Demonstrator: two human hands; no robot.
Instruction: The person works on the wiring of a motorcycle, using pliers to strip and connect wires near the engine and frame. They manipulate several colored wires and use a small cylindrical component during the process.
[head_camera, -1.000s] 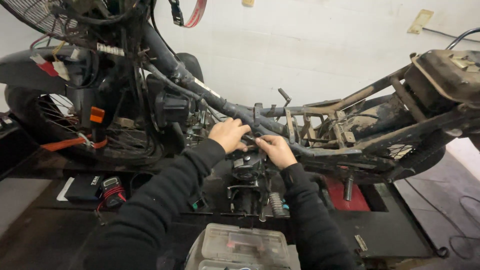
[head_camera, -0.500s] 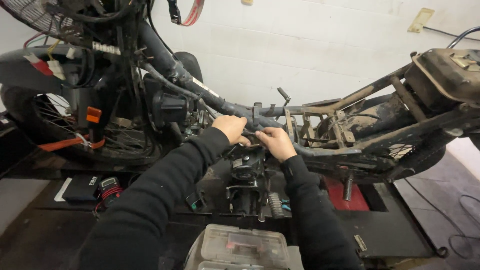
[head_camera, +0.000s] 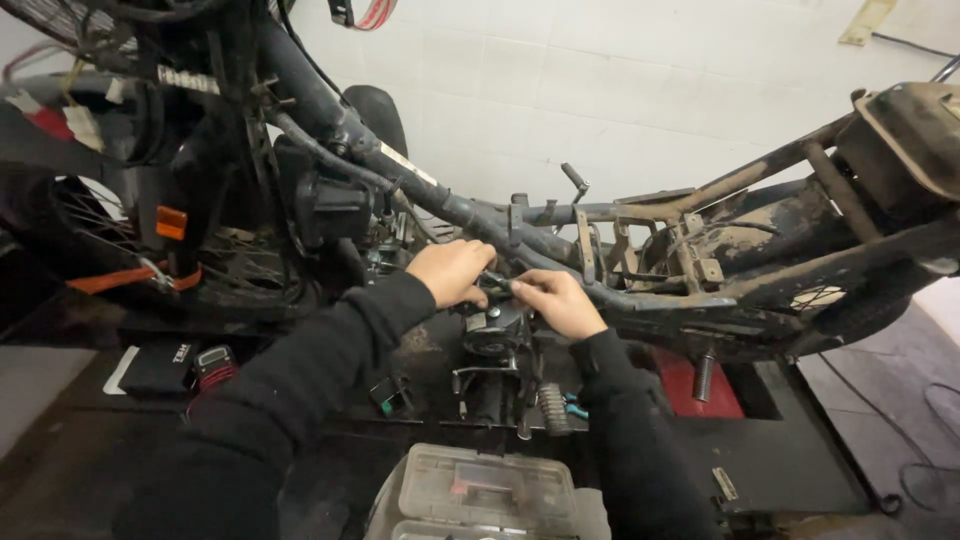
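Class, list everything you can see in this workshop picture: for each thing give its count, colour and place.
Motorbike frame: one, dirty black, across the middle.
Spoked wheel: one, black, far left.
Orange reflector: one, left, beside the wheel.
Engine part: one, dark metal, under the hands.
Plastic case: one, clear grey, bottom centre.
Lift platform: one, black, beneath the bike.
Red panel: one, right of centre, low.
Tiled wall: one, white, behind.
Left hand: one, black sleeve, on the frame's middle.
Right hand: one, black sleeve, beside it.
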